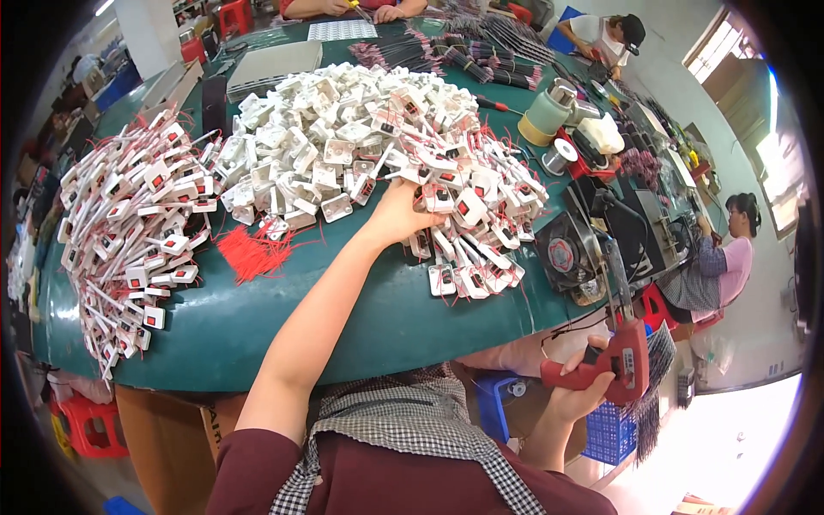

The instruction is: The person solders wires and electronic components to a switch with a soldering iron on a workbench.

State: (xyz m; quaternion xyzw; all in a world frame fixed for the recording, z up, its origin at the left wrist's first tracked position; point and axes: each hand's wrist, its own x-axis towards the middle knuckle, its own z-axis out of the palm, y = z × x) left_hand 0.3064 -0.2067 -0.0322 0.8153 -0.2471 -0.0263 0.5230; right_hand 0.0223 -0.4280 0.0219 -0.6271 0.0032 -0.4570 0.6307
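My left hand [402,215] reaches across the table, its fingers and thumb closed around a white plastic switch housing [439,200] at the edge of a heap. Around it lie similar white housings [481,245] with red-and-black switches, thin red wires and white stems. At the lower right, my right hand [584,386] grips a red pistol-shaped soldering gun [631,360], its metal barrel pointing up, away from the heap. Plain white housings [300,129] are piled beyond my left hand. Another heap of wired switch housings [142,210] spreads over the left side.
Loose red wires [253,253] lie on the green table [257,330]. A small fan [566,253], a solder spool [560,157] and a green-and-yellow container [545,116] stand at the right. Black cable bundles [489,56] lie at the back. Co-workers sit across and to the right.
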